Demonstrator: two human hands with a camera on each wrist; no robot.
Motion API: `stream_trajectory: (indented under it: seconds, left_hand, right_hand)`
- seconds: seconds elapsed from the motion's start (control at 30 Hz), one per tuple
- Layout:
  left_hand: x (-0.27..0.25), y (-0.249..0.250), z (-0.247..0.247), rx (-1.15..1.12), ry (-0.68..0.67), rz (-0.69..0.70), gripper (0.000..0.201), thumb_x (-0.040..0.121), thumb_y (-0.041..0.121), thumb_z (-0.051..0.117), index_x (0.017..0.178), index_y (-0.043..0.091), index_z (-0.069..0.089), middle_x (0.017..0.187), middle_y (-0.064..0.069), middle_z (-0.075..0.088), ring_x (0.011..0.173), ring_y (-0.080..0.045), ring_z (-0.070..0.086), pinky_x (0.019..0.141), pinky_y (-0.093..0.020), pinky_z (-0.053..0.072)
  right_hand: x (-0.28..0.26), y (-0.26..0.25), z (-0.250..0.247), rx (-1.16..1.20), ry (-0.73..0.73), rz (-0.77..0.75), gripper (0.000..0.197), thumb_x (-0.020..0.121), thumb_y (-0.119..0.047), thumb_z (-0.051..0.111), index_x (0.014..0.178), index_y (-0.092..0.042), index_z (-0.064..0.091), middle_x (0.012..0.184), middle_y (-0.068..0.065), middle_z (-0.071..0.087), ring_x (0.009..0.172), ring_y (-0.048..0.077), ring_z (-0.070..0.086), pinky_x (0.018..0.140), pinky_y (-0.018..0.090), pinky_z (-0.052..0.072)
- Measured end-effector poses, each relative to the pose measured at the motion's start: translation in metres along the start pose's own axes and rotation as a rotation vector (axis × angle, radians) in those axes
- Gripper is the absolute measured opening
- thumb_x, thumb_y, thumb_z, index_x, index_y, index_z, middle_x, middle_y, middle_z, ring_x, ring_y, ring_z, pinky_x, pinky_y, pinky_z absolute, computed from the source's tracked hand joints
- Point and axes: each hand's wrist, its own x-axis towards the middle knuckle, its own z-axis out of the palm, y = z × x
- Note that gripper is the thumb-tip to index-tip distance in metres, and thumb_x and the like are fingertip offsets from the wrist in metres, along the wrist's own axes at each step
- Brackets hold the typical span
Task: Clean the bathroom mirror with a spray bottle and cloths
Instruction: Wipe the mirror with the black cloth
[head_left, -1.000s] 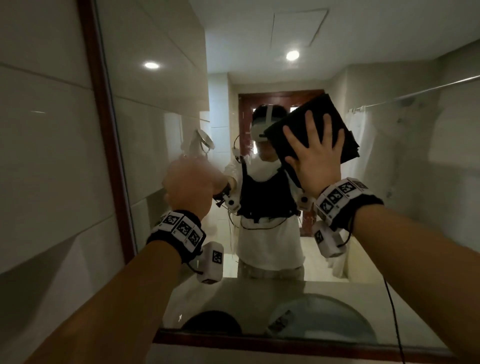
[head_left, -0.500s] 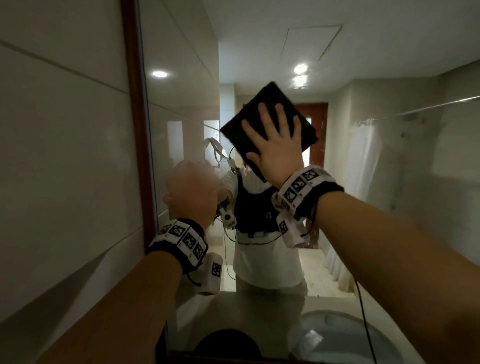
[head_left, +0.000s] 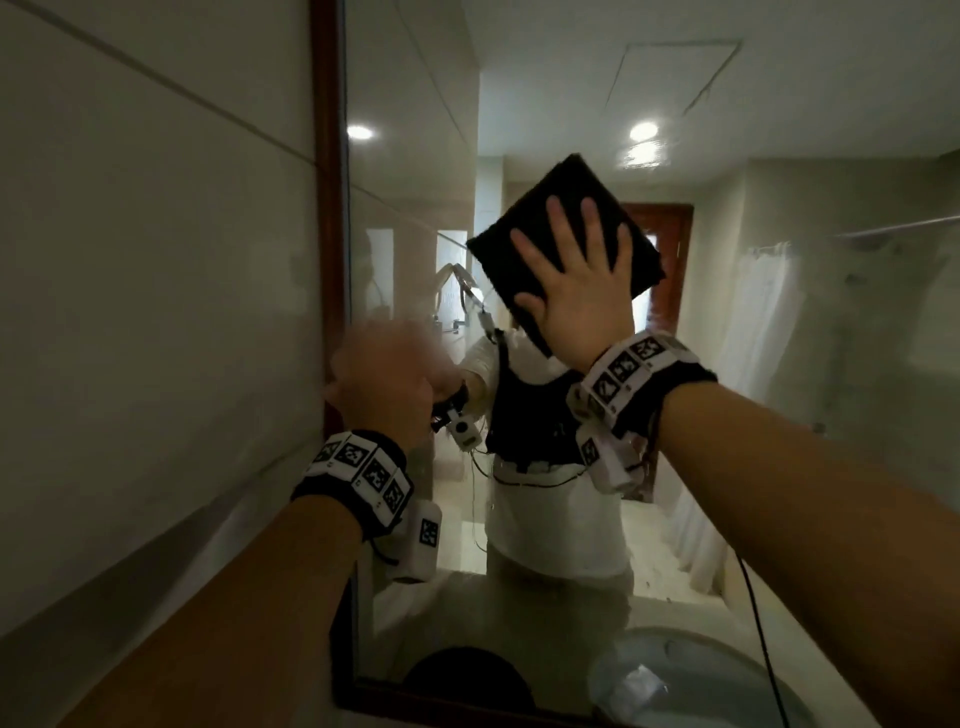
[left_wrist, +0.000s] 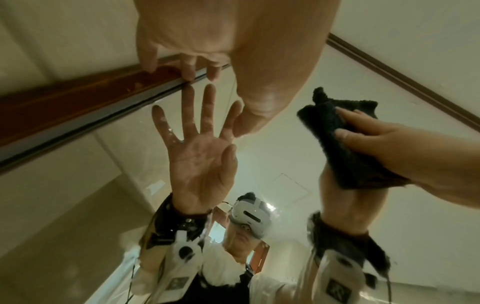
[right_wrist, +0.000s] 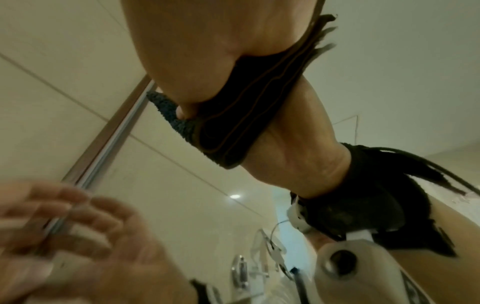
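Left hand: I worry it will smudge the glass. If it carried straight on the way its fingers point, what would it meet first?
Probably the mirror glass, beside the wooden frame: the left hand nearly meets its reflection.

1. No word, brand name or number can be read in any of the three views.
2. The only printed signs are black-and-white square code patterns on the white wristband (head_left: 363, 470) of the left arm and on the wristband (head_left: 631, 366) of the right arm; they carry no letters.
3. One more such pattern sits on the white camera unit (head_left: 422, 540) hanging under the left wrist; it too is a pattern, not text.
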Motion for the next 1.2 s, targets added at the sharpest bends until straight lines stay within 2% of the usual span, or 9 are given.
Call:
stream_trajectory:
  seconds: [0.23, 0.6, 0.67, 0.73, 0.87, 0.97, 1.03, 1.1, 1.2]
  left_hand:
    - [0.005, -0.019, 0.005, 0.015, 0.035, 0.059, 0.059, 0.077, 0.022, 0.072, 0.132, 0.018, 0.052, 0.146, -0.007, 0.040, 0.126, -0.030, 0.044, 0.095, -0.052, 0.047]
    - [0.005, -0.029, 0.016, -0.242, 0.150, 0.132, 0.041, 0.069, 0.004, 0.063, 0.109, 0.011, 0.056, 0.128, -0.007, 0.055, 0.111, -0.027, 0.057, 0.088, -0.048, 0.053]
    - [0.001, -0.027, 0.011, -0.299, 0.199, 0.134, 0.030, 0.074, 0.014, 0.061, 0.102, 0.005, 0.058, 0.117, -0.010, 0.057, 0.101, -0.026, 0.058, 0.083, -0.044, 0.054]
    - [-0.003, -0.025, 0.005, -0.392, 0.226, 0.097, 0.039, 0.076, 0.032, 0.055, 0.101, 0.001, 0.057, 0.109, -0.010, 0.054, 0.095, -0.024, 0.054, 0.082, -0.038, 0.051]
    - [-0.004, -0.029, 0.000, -0.417, 0.224, 0.012, 0.025, 0.082, -0.002, 0.057, 0.105, 0.003, 0.055, 0.112, -0.011, 0.051, 0.099, -0.018, 0.047, 0.090, -0.045, 0.050]
    - [-0.004, -0.032, -0.005, -0.434, 0.201, -0.001, 0.028, 0.081, -0.008, 0.055, 0.107, 0.003, 0.055, 0.116, -0.012, 0.051, 0.103, -0.020, 0.049, 0.093, -0.041, 0.049]
    - [-0.004, -0.035, -0.007, -0.449, 0.190, -0.010, 0.026, 0.084, -0.002, 0.055, 0.110, 0.003, 0.055, 0.118, -0.011, 0.049, 0.102, -0.017, 0.047, 0.093, -0.033, 0.047]
    - [-0.005, -0.037, -0.011, -0.469, 0.199, -0.004, 0.025, 0.088, 0.010, 0.053, 0.111, 0.001, 0.055, 0.116, -0.010, 0.048, 0.098, -0.011, 0.042, 0.089, -0.016, 0.039]
    - [-0.005, -0.040, -0.013, -0.472, 0.202, 0.016, 0.022, 0.090, -0.001, 0.051, 0.111, -0.002, 0.057, 0.112, -0.009, 0.046, 0.092, -0.003, 0.036, 0.080, 0.004, 0.029]
  right_hand:
    - [0.039, -0.023, 0.003, 0.021, 0.067, 0.062, 0.063, 0.097, -0.053, 0.037, 0.153, -0.038, 0.016, 0.164, 0.009, 0.001, 0.149, 0.041, -0.003, 0.115, 0.066, 0.000]
    - [0.048, -0.060, 0.002, -0.027, -0.012, -0.158, 0.064, 0.094, -0.052, 0.045, 0.152, -0.039, 0.020, 0.164, 0.008, 0.002, 0.148, 0.041, -0.003, 0.115, 0.067, 0.001]
    - [0.036, -0.077, 0.008, -0.051, -0.046, -0.256, 0.067, 0.093, -0.053, 0.047, 0.152, -0.040, 0.018, 0.164, 0.007, 0.000, 0.149, 0.040, -0.005, 0.115, 0.066, 0.000]
    - [0.014, -0.094, 0.019, -0.076, -0.093, -0.367, 0.069, 0.093, -0.054, 0.048, 0.153, -0.041, 0.016, 0.164, 0.007, -0.003, 0.148, 0.040, -0.008, 0.115, 0.065, -0.004]
    - [-0.037, -0.115, 0.042, 0.009, -0.151, -0.527, 0.064, 0.090, -0.046, 0.056, 0.149, -0.039, 0.031, 0.164, 0.007, 0.010, 0.149, 0.038, 0.001, 0.115, 0.064, -0.002]
    - [-0.046, -0.118, 0.047, -0.001, -0.186, -0.570, 0.062, 0.090, -0.046, 0.055, 0.148, -0.040, 0.033, 0.164, 0.004, 0.011, 0.150, 0.036, 0.002, 0.116, 0.062, -0.002]
    - [-0.027, -0.113, 0.041, -0.039, -0.179, -0.577, 0.064, 0.090, -0.051, 0.054, 0.149, -0.041, 0.030, 0.164, 0.002, 0.008, 0.150, 0.035, 0.000, 0.117, 0.060, -0.002]
    - [0.009, -0.107, 0.029, -0.052, -0.110, -0.484, 0.066, 0.091, -0.054, 0.052, 0.151, -0.041, 0.027, 0.164, 0.003, 0.007, 0.150, 0.035, 0.000, 0.117, 0.060, -0.001]
    - [0.065, -0.110, 0.008, -0.012, -0.049, -0.311, 0.065, 0.092, -0.052, 0.050, 0.151, -0.040, 0.025, 0.164, 0.003, 0.006, 0.150, 0.036, -0.001, 0.115, 0.062, -0.002]
